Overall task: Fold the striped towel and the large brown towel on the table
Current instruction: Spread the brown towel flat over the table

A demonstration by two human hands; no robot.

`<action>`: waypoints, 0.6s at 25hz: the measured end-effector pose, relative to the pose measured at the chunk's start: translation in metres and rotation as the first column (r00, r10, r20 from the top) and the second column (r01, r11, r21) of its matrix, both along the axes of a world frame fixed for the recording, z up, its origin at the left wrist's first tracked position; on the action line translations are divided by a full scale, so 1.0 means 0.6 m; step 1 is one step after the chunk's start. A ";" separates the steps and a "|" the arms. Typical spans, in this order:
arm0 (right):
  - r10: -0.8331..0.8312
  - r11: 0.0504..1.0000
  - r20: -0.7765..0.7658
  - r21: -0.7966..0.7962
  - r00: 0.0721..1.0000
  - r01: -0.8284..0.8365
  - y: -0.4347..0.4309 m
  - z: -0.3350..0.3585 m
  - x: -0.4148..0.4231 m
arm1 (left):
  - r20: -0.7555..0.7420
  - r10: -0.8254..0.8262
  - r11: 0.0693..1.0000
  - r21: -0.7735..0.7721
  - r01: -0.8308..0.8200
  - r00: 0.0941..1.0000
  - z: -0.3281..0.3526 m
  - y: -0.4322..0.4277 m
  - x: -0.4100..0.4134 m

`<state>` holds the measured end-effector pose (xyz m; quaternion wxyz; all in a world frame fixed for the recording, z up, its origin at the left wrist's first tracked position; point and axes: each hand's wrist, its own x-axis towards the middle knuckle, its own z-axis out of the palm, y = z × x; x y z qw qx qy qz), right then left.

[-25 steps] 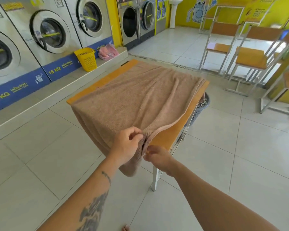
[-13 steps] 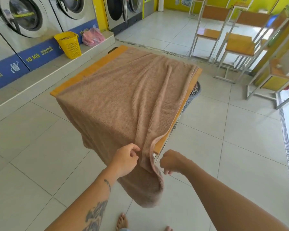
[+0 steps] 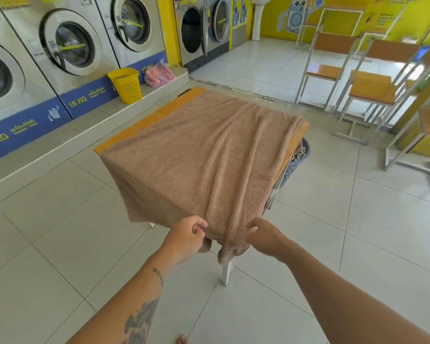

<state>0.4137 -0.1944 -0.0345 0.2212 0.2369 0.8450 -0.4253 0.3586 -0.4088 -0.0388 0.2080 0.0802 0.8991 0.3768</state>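
Brown towel point(image 3: 204, 157) drapes the table point(image 3: 157, 114); my left hand point(image 3: 186, 240) and right hand point(image 3: 266, 238) each pinch its bunched near edge. Uneven pulling, I reckon, could drag it floorward.

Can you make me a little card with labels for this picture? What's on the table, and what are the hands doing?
Place: laundry room with washing machines
On the table: brown towel, spread out, near end hanging over the edge
Left hand: pinches the towel's near edge
Right hand: pinches the same edge, close beside
Striped towel: not in view
By the machines: yellow basket, pink bag
Beside the table: grey basket, partly hidden
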 end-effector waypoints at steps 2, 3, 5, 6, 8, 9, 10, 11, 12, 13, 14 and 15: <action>0.033 0.999 -0.037 -0.023 0.999 -0.034 0.000 0.010 -0.013 | -0.024 0.026 0.999 0.036 -0.025 0.999 0.020 0.005 -0.009; 0.055 0.998 -0.052 -0.016 0.997 -0.056 0.001 0.014 -0.020 | -0.038 0.039 0.998 0.049 -0.037 0.998 0.029 0.006 -0.014; 0.106 0.994 -0.067 0.015 0.992 -0.105 0.001 0.017 -0.033 | -0.073 0.066 0.996 0.069 -0.061 0.995 0.036 0.004 -0.025; 0.125 0.992 -0.068 0.032 0.990 -0.123 -0.001 0.016 -0.041 | -0.081 0.078 0.994 0.077 -0.072 0.994 0.037 0.003 -0.030; 0.166 0.985 -0.067 0.068 0.984 -0.161 -0.009 0.010 -0.058 | -0.073 0.089 0.993 0.083 -0.083 0.993 0.032 0.001 -0.044; 0.191 0.979 -0.062 0.088 0.980 -0.185 -0.014 0.004 -0.068 | -0.064 0.090 0.993 0.085 -0.084 0.994 0.024 0.000 -0.054; 0.220 0.971 -0.057 0.108 0.974 -0.213 -0.020 0.000 -0.081 | -0.051 0.087 0.993 0.086 -0.083 0.995 0.016 0.000 -0.067; 0.241 0.963 -0.056 0.135 0.969 -0.232 -0.026 -0.003 -0.095 | -0.042 0.081 0.994 0.081 -0.078 0.996 0.008 0.000 -0.083; 0.252 0.957 -0.063 0.166 0.966 -0.239 -0.035 -0.008 -0.114 | -0.035 0.071 0.995 0.074 -0.069 0.997 -0.004 -0.001 -0.103; 0.261 0.948 -0.078 0.209 0.962 -0.240 -0.043 -0.014 -0.131 | -0.038 0.059 0.996 0.067 -0.057 0.998 -0.016 -0.001 -0.122; 0.267 0.937 -0.091 0.257 0.959 -0.237 -0.052 -0.021 -0.146 | -0.051 0.046 0.997 0.059 -0.043 0.998 -0.028 -0.002 -0.142; 0.273 0.922 -0.080 0.306 0.959 -0.237 -0.059 -0.029 -0.161 | -0.079 0.018 0.999 0.040 -0.015 0.997 -0.041 -0.006 -0.164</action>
